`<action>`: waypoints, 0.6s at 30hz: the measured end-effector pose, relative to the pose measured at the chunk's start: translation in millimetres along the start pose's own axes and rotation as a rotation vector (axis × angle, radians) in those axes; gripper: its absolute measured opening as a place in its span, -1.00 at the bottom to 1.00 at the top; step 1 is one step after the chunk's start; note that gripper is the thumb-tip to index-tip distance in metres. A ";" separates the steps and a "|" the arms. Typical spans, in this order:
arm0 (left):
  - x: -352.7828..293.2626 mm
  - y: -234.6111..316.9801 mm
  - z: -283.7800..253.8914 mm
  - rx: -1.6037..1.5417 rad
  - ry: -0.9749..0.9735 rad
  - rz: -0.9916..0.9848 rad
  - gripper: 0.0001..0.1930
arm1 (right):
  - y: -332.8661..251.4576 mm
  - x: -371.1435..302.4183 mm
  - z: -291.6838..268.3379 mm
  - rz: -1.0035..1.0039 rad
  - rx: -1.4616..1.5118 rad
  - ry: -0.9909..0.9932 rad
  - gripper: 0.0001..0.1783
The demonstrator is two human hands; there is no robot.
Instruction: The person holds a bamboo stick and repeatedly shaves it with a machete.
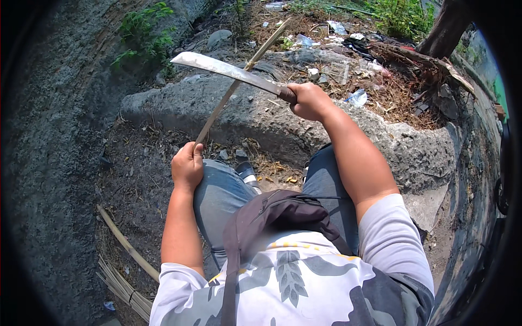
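Observation:
My left hand [186,167] is closed around the lower end of a long, narrow wooden stick [223,103]. The stick slants up and away to the right, its far end over the littered ground. In my right hand [310,101] is the dark handle of a machete [228,70], fingers wrapped round it. The machete's broad pale blade points to the left and crosses the stick in its upper half. Whether the edge touches the wood or only passes over it, I cannot tell.
A rough concrete kerb [261,117] runs across in front of my knees. Beyond it lie dry litter, plastic scraps and a tree trunk [445,30]. A wall [60,136] rises at left. A bundle of thin sticks [126,290] and a curved pole [128,243] lie at lower left.

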State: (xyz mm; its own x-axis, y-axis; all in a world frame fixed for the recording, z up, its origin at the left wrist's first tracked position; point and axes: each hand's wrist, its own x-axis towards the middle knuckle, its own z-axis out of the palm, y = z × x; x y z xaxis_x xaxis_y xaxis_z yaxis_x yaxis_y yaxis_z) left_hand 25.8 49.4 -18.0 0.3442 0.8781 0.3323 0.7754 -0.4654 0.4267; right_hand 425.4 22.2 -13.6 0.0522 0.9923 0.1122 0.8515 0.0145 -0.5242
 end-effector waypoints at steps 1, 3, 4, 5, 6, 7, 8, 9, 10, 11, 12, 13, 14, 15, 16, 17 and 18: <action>1.2 3.0 0.3 -0.003 -0.002 0.005 -0.64 | 9.3 0.7 0.4 0.070 0.034 0.056 -0.68; 4.5 10.2 0.8 0.045 -0.018 0.009 -0.69 | 25.5 -1.8 4.8 0.120 0.078 0.070 -0.64; 4.4 10.4 0.3 0.042 -0.019 0.010 -0.69 | 21.1 -4.4 5.4 0.113 0.100 0.068 -0.65; 4.7 9.0 -0.8 0.044 -0.037 -0.008 -0.70 | 16.5 -7.3 6.2 0.107 0.121 0.067 -0.65; 4.4 8.8 -0.3 0.046 -0.054 -0.026 -0.70 | 12.2 -10.8 5.9 0.055 0.080 0.053 -0.66; 4.4 11.1 0.3 0.042 -0.050 -0.022 -0.70 | 7.4 -12.2 6.9 0.027 0.047 0.001 -0.68; 2.8 10.1 -0.2 0.046 -0.031 -0.034 -0.71 | -6.7 -15.5 7.1 -0.033 -0.009 -0.055 -0.69; 1.2 8.4 -0.7 0.051 -0.013 -0.047 -0.71 | -20.5 -17.7 6.2 -0.095 -0.065 -0.111 -0.71; 0.0 7.8 -0.2 0.042 -0.019 -0.027 -0.72 | -27.2 -18.6 8.1 -0.149 -0.120 -0.151 -0.72; -0.1 7.3 0.1 0.043 -0.019 -0.029 -0.72 | -31.1 -18.9 9.8 -0.205 -0.173 -0.192 -0.73; 0.8 7.0 0.6 0.032 -0.036 -0.052 -0.72 | -30.8 -15.7 10.1 -0.182 -0.185 -0.203 -0.75; -0.7 8.5 -2.3 0.023 -0.054 -0.077 -0.72 | -24.0 -10.8 10.4 -0.169 -0.163 -0.213 -0.75; -0.9 7.4 -3.3 0.025 -0.018 -0.034 -0.71 | -17.4 -8.1 7.1 -0.129 -0.113 -0.176 -0.75; -3.8 3.5 -2.9 0.027 -0.017 -0.039 -0.71 | -9.7 -6.6 3.5 -0.088 -0.064 -0.139 -0.74; -1.6 2.4 -1.1 0.011 0.003 -0.005 -0.71 | -2.3 -1.7 1.4 0.003 0.011 -0.070 -0.74; 0.4 1.7 0.6 -0.005 0.022 0.029 -0.70 | 6.0 -1.4 -0.5 0.114 0.105 0.002 -0.72; 1.3 1.6 3.0 0.015 0.000 0.015 -0.69 | 11.6 0.1 1.9 0.156 0.066 0.046 -0.74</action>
State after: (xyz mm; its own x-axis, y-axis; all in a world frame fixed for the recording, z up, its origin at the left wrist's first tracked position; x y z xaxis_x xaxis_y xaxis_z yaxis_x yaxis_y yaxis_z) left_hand 29.1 50.1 -19.4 0.3558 0.8709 0.3390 0.7781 -0.4770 0.4086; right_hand 434.3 22.7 -21.3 0.2058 0.9766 0.0631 0.7952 -0.1293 -0.5924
